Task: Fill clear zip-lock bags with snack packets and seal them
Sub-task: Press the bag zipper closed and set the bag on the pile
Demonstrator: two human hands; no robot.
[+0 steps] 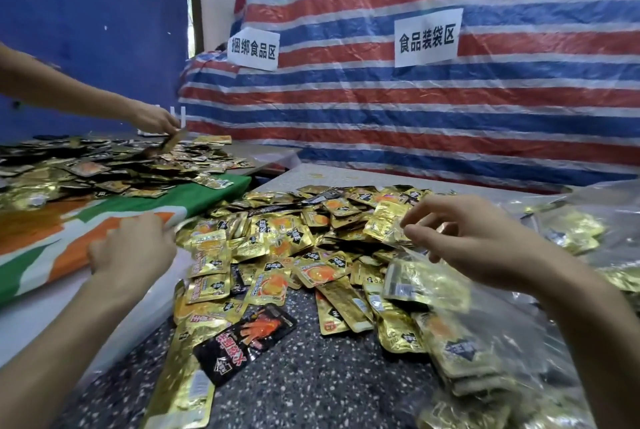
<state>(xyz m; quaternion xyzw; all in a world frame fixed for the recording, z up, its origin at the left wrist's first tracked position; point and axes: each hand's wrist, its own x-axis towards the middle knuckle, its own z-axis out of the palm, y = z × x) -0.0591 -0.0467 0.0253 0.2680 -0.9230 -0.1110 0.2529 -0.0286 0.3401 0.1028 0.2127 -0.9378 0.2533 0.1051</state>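
Mid-fill at a food-bagging table, above a heap of gold snack packets (277, 241) spread across a speckled dark tabletop (311, 383). To do this step well: hold the mouth of the clear zip-lock bag (415, 255) wide with one hand, slide packets in flat and stacked rather than crumpled, stop short of the zip track, then press the seal shut from one end to the other. With the right hand (460, 234) poised at the bag's upper edge, thumb and forefinger only narrowly apart; impossible to tell whether pinching the plastic lip or nothing at all. With the left hand (131, 252) back-to-lens at the heap's left rim, fingers curled under, any contents hidden. As for the bag: lying just below the right fingertips and under that wrist, on the heap's right side, part-stocked with gold packets.
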